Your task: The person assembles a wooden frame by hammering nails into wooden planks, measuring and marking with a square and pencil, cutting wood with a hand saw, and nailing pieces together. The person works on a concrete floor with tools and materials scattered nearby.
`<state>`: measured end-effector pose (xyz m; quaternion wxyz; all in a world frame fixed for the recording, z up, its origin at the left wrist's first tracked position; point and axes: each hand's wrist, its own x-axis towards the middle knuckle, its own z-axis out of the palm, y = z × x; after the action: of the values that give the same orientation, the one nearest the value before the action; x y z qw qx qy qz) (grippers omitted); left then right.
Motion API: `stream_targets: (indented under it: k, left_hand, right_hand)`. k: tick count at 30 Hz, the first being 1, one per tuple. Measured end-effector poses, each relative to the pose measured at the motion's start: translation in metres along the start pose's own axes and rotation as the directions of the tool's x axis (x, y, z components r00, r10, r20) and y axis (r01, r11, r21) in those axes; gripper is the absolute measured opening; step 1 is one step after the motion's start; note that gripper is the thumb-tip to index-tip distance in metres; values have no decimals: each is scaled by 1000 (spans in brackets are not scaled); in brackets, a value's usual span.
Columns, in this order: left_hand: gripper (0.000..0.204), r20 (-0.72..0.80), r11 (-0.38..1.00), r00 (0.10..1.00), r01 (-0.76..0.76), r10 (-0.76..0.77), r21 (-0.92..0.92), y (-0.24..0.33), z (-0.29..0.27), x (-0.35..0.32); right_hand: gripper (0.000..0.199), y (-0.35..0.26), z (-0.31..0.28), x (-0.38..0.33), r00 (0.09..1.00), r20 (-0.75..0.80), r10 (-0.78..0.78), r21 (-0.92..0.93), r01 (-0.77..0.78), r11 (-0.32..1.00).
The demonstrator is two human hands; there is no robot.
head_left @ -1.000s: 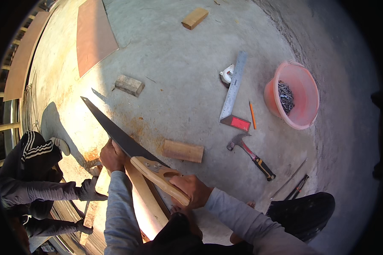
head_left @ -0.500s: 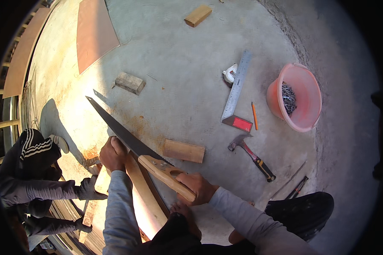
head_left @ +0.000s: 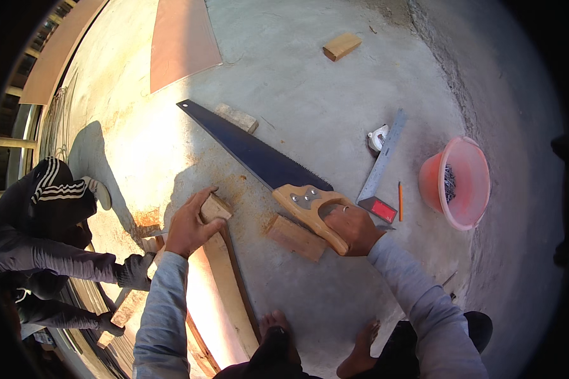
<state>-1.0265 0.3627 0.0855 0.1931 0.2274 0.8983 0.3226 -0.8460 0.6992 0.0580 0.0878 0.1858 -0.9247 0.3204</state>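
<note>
the handsaw [head_left: 253,155] sits in the right hand [head_left: 353,228], fingers wrapped around its handle [head_left: 305,220], long axis pointing to 10 o'clock; the wood piece [head_left: 217,208] lies at 9 o'clock from that grip, nearer the left hand [head_left: 191,226], whose thumb and fingers pinch it; the pink bucket [head_left: 430,180] stands at 2 o'clock from the right hand

Bright sunlight [head_left: 123,82] floods the left of the pale grey concrete floor [head_left: 284,82], the rest lying in shade up to a rough seam [head_left: 439,54] and darker grey surface [head_left: 518,114] at right, with wooden slats [head_left: 11,143] far left.
</note>
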Motion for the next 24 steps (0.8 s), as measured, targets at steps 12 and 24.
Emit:
stream_targets:
  k: [12, 24]
  left_hand:
    - [50, 160, 980, 973, 143, -165, 140, -3, -8, 10]
    - [40, -160, 992, 987, 19, 1, 123, 4, 16, -21]
  right_hand:
    - [39, -54, 16, 78, 855, 306, 419, 57, -456, 888]
    - [43, -99, 106, 168, 512, 539, 669, 617, -781, 101]
